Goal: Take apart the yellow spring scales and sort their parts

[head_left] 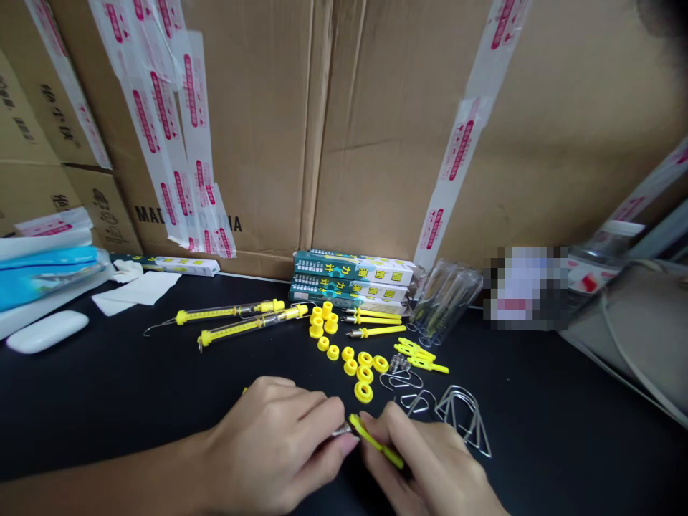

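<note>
Near the front of the black table, my left hand (pixel 284 437) is closed on a small metal spring (pixel 342 430), most of it hidden by the fingers. Close beside it, my right hand (pixel 424 459) pinches a yellow plastic rod (pixel 379 446), its wider end at the spring's tip. Whether the two parts touch, I cannot tell. Beyond the hands lie several yellow rings and caps (pixel 364 392), loose springs (pixel 398 363), bent wire hooks (pixel 467 416) and flat-ended yellow rods (pixel 427 365). Yellow rods with metal ends (pixel 376 331) lie further back.
Two tubular spring scales (pixel 247 328) lie at the left. Stacked boxes (pixel 355 279) stand against the cardboard (pixel 258 129), beside clear tubes (pixel 446 301). A white oval case (pixel 48 332) and paper (pixel 134 292) lie at far left; a bottle (pixel 596 265) stands right.
</note>
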{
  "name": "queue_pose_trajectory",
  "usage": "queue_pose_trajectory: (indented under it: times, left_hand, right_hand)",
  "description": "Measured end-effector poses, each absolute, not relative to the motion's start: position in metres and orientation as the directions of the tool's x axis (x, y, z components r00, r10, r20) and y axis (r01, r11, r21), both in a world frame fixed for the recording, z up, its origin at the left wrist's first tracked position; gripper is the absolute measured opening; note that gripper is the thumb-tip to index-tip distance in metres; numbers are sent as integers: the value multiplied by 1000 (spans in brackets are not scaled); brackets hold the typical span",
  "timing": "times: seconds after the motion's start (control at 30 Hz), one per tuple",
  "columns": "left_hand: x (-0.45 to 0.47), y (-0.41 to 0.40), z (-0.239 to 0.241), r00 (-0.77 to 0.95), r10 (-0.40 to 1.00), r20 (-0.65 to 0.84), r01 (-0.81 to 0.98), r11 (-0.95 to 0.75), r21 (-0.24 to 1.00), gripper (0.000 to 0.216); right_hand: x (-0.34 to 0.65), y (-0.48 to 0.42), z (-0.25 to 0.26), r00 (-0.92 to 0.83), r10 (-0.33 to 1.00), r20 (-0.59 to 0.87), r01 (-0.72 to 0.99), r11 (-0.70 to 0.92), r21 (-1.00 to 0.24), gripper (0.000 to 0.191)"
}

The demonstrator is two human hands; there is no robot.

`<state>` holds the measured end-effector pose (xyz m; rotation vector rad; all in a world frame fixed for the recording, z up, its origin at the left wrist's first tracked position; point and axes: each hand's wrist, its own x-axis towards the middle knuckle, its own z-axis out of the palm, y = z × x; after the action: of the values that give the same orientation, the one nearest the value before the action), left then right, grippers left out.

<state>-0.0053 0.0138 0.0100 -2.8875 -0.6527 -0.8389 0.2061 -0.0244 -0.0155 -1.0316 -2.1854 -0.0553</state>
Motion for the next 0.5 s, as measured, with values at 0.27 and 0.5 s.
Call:
queue_pose_trajectory:
  times: [0.27,0.5]
  left_hand:
    - [-7,18,8,756,548,358,491,-836,244,29]
    - [-9,18,13,772,390,502,331,-921,206,41]
  right_hand:
    - [201,-21,-5,-438,896,70,380,255,-889,44]
    - [193,-24,-5,-514,851,-113,67,-91,-994,49]
